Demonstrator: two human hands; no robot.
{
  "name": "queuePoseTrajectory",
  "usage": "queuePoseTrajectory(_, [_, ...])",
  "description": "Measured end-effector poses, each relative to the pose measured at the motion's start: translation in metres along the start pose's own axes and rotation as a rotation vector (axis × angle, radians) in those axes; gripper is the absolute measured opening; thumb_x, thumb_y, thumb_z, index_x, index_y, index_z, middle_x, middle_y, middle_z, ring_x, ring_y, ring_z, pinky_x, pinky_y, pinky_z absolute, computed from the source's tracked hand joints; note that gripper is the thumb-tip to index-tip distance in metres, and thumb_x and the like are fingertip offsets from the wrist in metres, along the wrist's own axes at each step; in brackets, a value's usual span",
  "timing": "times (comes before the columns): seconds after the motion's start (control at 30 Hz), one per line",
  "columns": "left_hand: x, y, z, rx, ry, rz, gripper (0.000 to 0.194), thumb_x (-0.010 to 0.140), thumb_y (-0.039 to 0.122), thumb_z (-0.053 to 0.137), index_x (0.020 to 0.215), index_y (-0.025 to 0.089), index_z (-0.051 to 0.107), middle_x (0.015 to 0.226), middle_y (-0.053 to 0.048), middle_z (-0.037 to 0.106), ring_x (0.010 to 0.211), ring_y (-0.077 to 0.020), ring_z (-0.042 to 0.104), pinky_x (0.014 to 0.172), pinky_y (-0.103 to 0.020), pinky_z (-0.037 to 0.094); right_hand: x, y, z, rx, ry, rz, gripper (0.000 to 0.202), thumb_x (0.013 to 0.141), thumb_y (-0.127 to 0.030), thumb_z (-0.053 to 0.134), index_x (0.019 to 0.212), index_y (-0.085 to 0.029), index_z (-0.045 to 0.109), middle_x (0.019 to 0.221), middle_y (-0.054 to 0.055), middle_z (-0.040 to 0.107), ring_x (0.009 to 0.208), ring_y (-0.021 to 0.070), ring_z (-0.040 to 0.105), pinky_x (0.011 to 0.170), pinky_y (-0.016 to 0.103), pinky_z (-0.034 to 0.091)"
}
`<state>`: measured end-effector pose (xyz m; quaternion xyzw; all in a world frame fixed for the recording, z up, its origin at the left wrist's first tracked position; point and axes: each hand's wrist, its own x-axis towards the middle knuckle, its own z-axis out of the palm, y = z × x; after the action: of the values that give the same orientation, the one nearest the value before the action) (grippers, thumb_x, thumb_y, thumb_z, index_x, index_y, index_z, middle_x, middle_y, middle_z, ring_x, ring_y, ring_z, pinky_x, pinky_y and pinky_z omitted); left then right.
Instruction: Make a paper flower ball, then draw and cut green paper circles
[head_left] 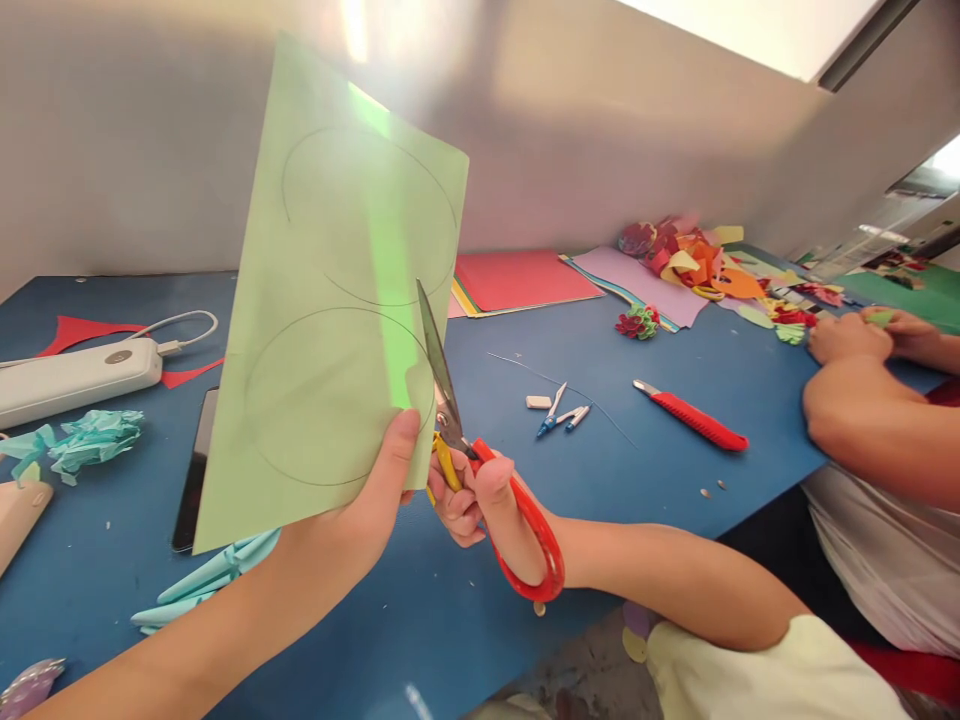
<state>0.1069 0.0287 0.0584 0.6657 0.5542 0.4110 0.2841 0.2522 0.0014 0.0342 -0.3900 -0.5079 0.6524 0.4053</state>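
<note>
A light green sheet of paper [315,400] with two large pencil circles is held upright by my left hand [386,465], its thumb pressed on the lower right part. My right hand [499,500] grips scissors [536,540] with a red handle loop and a yellow one. The scissor blades are apart at the sheet's right edge, one in front of the paper beside the lower circle. Part of the other blade is hidden behind the sheet.
On the blue table [465,620] lie a red utility knife [701,420], a compass [559,415], an eraser [538,402], coloured paper [525,280] and paper flowers [637,321]. A white power bank [82,380] and crumpled turquoise paper [97,440] lie left. A co-worker's hands [851,340] are at right.
</note>
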Motion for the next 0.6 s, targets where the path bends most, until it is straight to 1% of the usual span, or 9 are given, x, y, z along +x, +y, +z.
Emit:
queuePoseTrajectory(0.07, [0.001, -0.001, 0.0, 0.018, -0.008, -0.013, 0.047, 0.081, 0.05, 0.054, 0.042, 0.023, 0.05, 0.038, 0.005, 0.049, 0.031, -0.0088, 0.041, 0.034, -0.022, 0.04, 0.001, 0.0, -0.001, -0.014, 0.008, 0.008, 0.075, 0.058, -0.094, 0.036, 0.072, -0.021, 0.037, 0.06, -0.007, 0.031, 0.05, 0.0068, 0.028, 0.044, 0.022, 0.028])
queuePoseTrajectory(0.1, [0.001, -0.002, -0.001, 0.025, -0.006, -0.011, 0.047, 0.081, 0.049, 0.054, 0.043, 0.023, 0.05, 0.038, 0.005, 0.05, 0.031, -0.0088, 0.042, 0.035, -0.022, 0.04, 0.001, 0.0, -0.001, -0.02, 0.007, 0.006, 0.074, 0.059, -0.093, 0.037, 0.071, -0.021, 0.037, 0.061, -0.006, 0.031, 0.05, 0.0067, 0.028, 0.043, 0.022, 0.028])
queuePoseTrajectory(0.2, [0.001, -0.004, -0.001, 0.03, 0.003, -0.001, 0.047, 0.082, 0.048, 0.054, 0.042, 0.023, 0.051, 0.039, 0.005, 0.052, 0.035, -0.0097, 0.049, 0.043, -0.022, 0.046, 0.0, 0.0, -0.002, -0.038, -0.007, -0.032, 0.07, 0.064, -0.09, 0.038, 0.07, -0.021, 0.035, 0.061, -0.006, 0.031, 0.051, 0.0065, 0.026, 0.044, 0.022, 0.028])
queuePoseTrajectory(0.3, [0.001, -0.004, -0.004, -0.019, 0.006, -0.02, 0.047, 0.082, 0.049, 0.055, 0.043, 0.023, 0.051, 0.04, 0.005, 0.053, 0.039, -0.0109, 0.052, 0.046, -0.023, 0.049, 0.0, 0.0, -0.006, -0.104, 0.0, -0.063, 0.07, 0.066, -0.089, 0.037, 0.069, -0.02, 0.038, 0.063, -0.005, 0.034, 0.053, 0.0076, 0.03, 0.047, 0.023, 0.03])
queuePoseTrajectory(0.37, [0.003, -0.004, -0.009, -0.071, -0.013, -0.011, 0.046, 0.081, 0.05, 0.056, 0.044, 0.023, 0.05, 0.041, 0.005, 0.053, 0.04, -0.0112, 0.053, 0.046, -0.023, 0.048, 0.002, 0.001, -0.011, -0.151, -0.011, -0.06, 0.074, 0.063, -0.092, 0.036, 0.073, -0.019, 0.044, 0.065, -0.003, 0.038, 0.055, 0.0086, 0.033, 0.049, 0.024, 0.032])
queuePoseTrajectory(0.43, [0.006, -0.003, -0.015, -0.081, -0.039, 0.019, 0.044, 0.08, 0.047, 0.057, 0.044, 0.022, 0.05, 0.041, 0.005, 0.052, 0.038, -0.0101, 0.051, 0.044, -0.022, 0.047, 0.004, 0.002, -0.018, -0.158, -0.082, -0.063, 0.082, 0.056, -0.095, 0.035, 0.081, -0.019, 0.049, 0.071, -0.001, 0.043, 0.058, 0.01, 0.038, 0.05, 0.025, 0.035])
queuePoseTrajectory(0.47, [0.008, -0.002, -0.018, -0.077, -0.054, 0.041, 0.042, 0.08, 0.045, 0.057, 0.045, 0.022, 0.051, 0.041, 0.005, 0.053, 0.038, -0.0094, 0.05, 0.042, -0.021, 0.046, 0.005, 0.002, -0.021, -0.148, -0.139, -0.078, 0.084, 0.056, -0.095, 0.034, 0.087, -0.019, 0.051, 0.076, 0.001, 0.046, 0.062, 0.0116, 0.042, 0.053, 0.027, 0.039])
queuePoseTrajectory(0.53, [0.012, 0.0, -0.023, -0.066, -0.093, 0.113, 0.039, 0.082, 0.041, 0.057, 0.048, 0.022, 0.053, 0.044, 0.006, 0.054, 0.039, -0.0083, 0.051, 0.042, -0.019, 0.046, 0.008, 0.002, -0.026, -0.135, -0.251, -0.131, 0.082, 0.063, -0.09, 0.037, 0.101, -0.019, 0.051, 0.095, 0.006, 0.051, 0.082, 0.0162, 0.051, 0.069, 0.031, 0.047])
queuePoseTrajectory(0.6, [0.014, 0.002, -0.026, -0.072, -0.146, 0.217, 0.038, 0.083, 0.036, 0.057, 0.049, 0.021, 0.054, 0.044, 0.007, 0.055, 0.04, -0.0075, 0.051, 0.042, -0.018, 0.045, 0.009, 0.002, -0.029, -0.118, -0.31, -0.184, 0.077, 0.071, -0.083, 0.042, 0.113, -0.019, 0.048, 0.11, 0.009, 0.05, 0.1, 0.019, 0.05, 0.085, 0.034, 0.045])
